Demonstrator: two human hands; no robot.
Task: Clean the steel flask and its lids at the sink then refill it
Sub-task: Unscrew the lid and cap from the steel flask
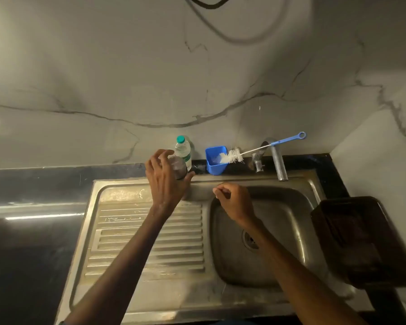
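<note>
Head view, looking down on a steel sink set in a dark desk. The steel flask stands at the rear of the sink, on the strip between the ribbed drainboard and the basin. The left hand is clamped around its upper part, fingers wrapped over the far side and thumb at the near side. The flask's long axis appears close to upright, perhaps leaning toward the viewer. The steep angle foreshortens it, so this is uncertain.

The right hand hovers over the basin's rear left corner, just beside the flask and to its right. Its fingers are curled in together, and nothing is seen in them. It is the free hand and the nearer one to the flask's top, so any unscrewing would likely fall to it, reaching left and slightly away.

Behind the flask stands a plastic water bottle. To the right, a bottle brush rests with its bristles in a blue cup and its handle against the tap. A dark tray sits right of the basin.

Hidden: the left hand covers most of the flask's body. Whether a lid is on cannot be made out, and no separate lids are visible. No water is seen running.
</note>
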